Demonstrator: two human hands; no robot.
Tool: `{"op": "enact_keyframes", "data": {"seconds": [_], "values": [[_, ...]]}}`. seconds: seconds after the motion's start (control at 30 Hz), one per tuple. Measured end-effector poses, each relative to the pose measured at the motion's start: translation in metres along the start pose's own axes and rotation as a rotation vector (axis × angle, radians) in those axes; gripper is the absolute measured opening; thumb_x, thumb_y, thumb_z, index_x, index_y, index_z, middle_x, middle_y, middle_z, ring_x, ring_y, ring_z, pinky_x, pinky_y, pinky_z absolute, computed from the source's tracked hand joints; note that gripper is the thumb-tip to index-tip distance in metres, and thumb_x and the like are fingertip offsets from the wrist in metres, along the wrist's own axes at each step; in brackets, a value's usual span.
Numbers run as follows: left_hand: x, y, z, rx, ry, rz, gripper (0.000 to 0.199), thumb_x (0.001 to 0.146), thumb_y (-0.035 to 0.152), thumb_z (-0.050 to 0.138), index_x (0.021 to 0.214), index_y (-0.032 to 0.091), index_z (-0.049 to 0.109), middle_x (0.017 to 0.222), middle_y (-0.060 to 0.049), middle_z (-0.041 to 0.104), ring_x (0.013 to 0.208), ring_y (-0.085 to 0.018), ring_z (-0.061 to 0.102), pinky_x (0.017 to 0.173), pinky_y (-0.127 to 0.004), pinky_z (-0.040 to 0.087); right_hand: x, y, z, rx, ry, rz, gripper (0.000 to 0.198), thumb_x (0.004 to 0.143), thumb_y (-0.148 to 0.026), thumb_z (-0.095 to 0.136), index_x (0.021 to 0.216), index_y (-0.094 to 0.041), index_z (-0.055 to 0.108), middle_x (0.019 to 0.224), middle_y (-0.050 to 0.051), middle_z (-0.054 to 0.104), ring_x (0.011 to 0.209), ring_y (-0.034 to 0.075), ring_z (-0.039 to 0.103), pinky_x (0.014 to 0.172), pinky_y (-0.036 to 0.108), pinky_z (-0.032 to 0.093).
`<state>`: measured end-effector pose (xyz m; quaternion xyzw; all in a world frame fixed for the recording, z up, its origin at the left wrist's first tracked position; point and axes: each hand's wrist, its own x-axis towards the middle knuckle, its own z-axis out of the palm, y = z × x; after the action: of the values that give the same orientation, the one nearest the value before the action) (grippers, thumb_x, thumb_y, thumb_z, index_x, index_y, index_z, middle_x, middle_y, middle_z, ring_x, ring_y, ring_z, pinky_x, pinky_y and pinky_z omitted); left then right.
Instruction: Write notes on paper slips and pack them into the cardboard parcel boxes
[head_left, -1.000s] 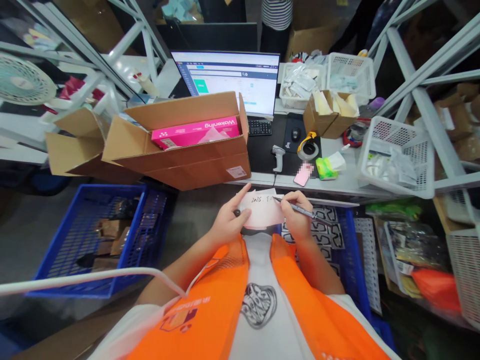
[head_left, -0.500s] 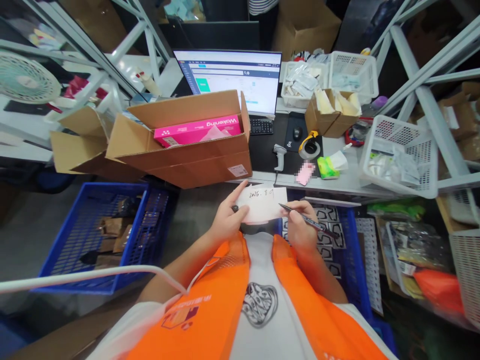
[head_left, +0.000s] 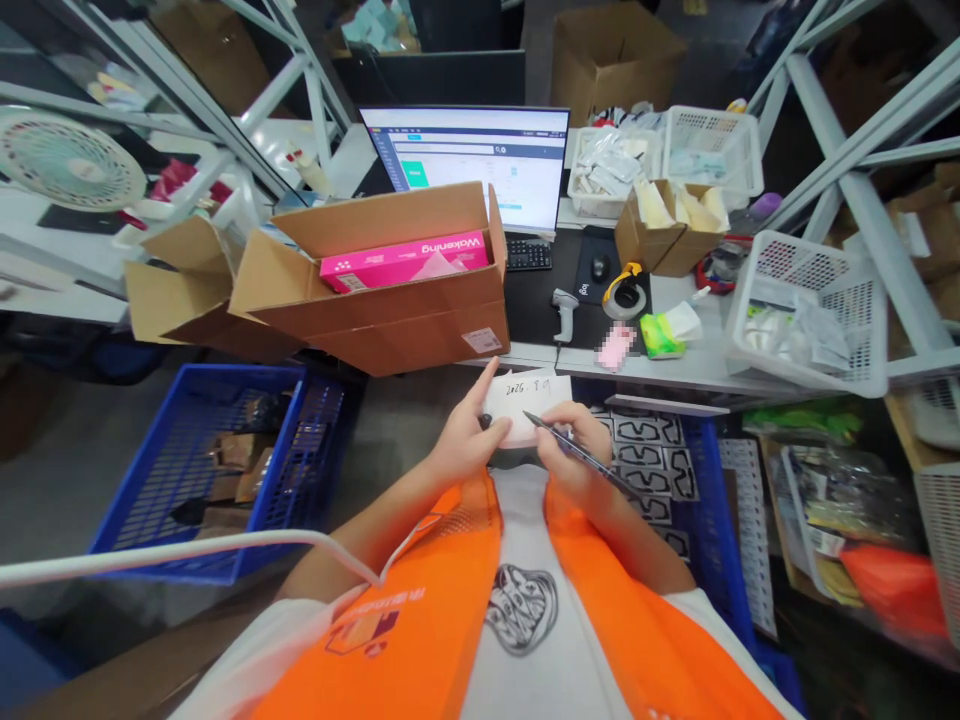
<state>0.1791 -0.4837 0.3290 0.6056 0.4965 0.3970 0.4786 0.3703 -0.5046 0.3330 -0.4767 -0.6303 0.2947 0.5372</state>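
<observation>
My left hand (head_left: 463, 435) grips a small pad of white paper (head_left: 538, 390) by its left side, thumb on top. A date-like line in black ink runs along the pad's upper part. A small black piece (head_left: 485, 421), perhaps the pen's cap, sticks out by the left thumb. In my right hand (head_left: 592, 432) is a dark pen (head_left: 579, 451), held in a writing grip. Its tip is over the lower middle of the pad; whether it touches the paper I cannot tell.
Ahead, an open carton (head_left: 375, 330) holds a pink box (head_left: 405, 262), beside a monitor (head_left: 480, 150). A scanner (head_left: 564, 316), tape roll (head_left: 625, 298) and white basket (head_left: 862, 330) are on the desk. Blue crates (head_left: 180, 470) stand low on both sides.
The pen tip has moved left and slightly down, from the pad's right edge to its lower middle. My right hand has shifted left with it. The left hand still holds the pad.
</observation>
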Motion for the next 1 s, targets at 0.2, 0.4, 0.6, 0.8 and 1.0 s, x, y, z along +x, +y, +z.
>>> {"op": "enact_keyframes", "data": {"seconds": [0.2, 0.4, 0.6, 0.8, 1.0], "values": [[-0.003, 0.001, -0.002, 0.067, -0.017, 0.035, 0.085, 0.089, 0.033, 0.066, 0.162, 0.016, 0.027, 0.161, -0.012, 0.039, 0.143, -0.029, 0.046, 0.122, -0.039, 0.033, 0.007, -0.004, 0.016, -0.049, -0.037, 0.018, 0.004, 0.084, -0.023, 0.064, 0.081, -0.021, 0.062, 0.068, -0.003, 0.061, 0.059, 0.011, 0.055, 0.058, 0.026, 0.044], [-0.006, 0.002, -0.005, 0.106, -0.031, 0.046, 0.083, 0.089, 0.030, 0.063, 0.162, 0.014, 0.027, 0.161, -0.013, 0.040, 0.142, -0.029, 0.047, 0.122, -0.039, 0.033, 0.006, -0.001, 0.019, -0.026, -0.087, 0.064, 0.006, 0.083, -0.022, 0.065, 0.078, -0.021, 0.063, 0.067, -0.003, 0.061, 0.062, 0.012, 0.056, 0.062, 0.026, 0.045], [-0.005, 0.002, -0.005, 0.069, -0.020, 0.033, 0.084, 0.087, 0.028, 0.065, 0.162, 0.015, 0.029, 0.157, -0.013, 0.046, 0.138, -0.029, 0.051, 0.121, -0.039, 0.035, 0.005, 0.002, 0.021, 0.000, -0.022, 0.102, 0.003, 0.083, -0.023, 0.065, 0.082, -0.021, 0.064, 0.068, -0.003, 0.062, 0.058, 0.011, 0.055, 0.057, 0.025, 0.044], [-0.005, 0.005, -0.004, 0.057, -0.016, 0.017, 0.085, 0.085, 0.024, 0.064, 0.162, 0.015, 0.029, 0.156, -0.012, 0.048, 0.135, -0.030, 0.054, 0.117, -0.039, 0.040, 0.008, -0.001, 0.020, 0.014, 0.005, 0.099, 0.005, 0.081, -0.020, 0.064, 0.077, -0.020, 0.062, 0.067, -0.004, 0.061, 0.057, 0.010, 0.053, 0.055, 0.023, 0.043], [-0.005, 0.006, -0.006, 0.085, -0.009, 0.009, 0.084, 0.085, 0.025, 0.063, 0.162, 0.015, 0.029, 0.154, -0.012, 0.050, 0.133, -0.030, 0.055, 0.114, -0.038, 0.042, 0.010, -0.001, 0.020, 0.052, 0.009, 0.146, 0.008, 0.082, -0.020, 0.063, 0.074, -0.020, 0.060, 0.064, -0.004, 0.060, 0.057, 0.010, 0.055, 0.055, 0.023, 0.043]]}}
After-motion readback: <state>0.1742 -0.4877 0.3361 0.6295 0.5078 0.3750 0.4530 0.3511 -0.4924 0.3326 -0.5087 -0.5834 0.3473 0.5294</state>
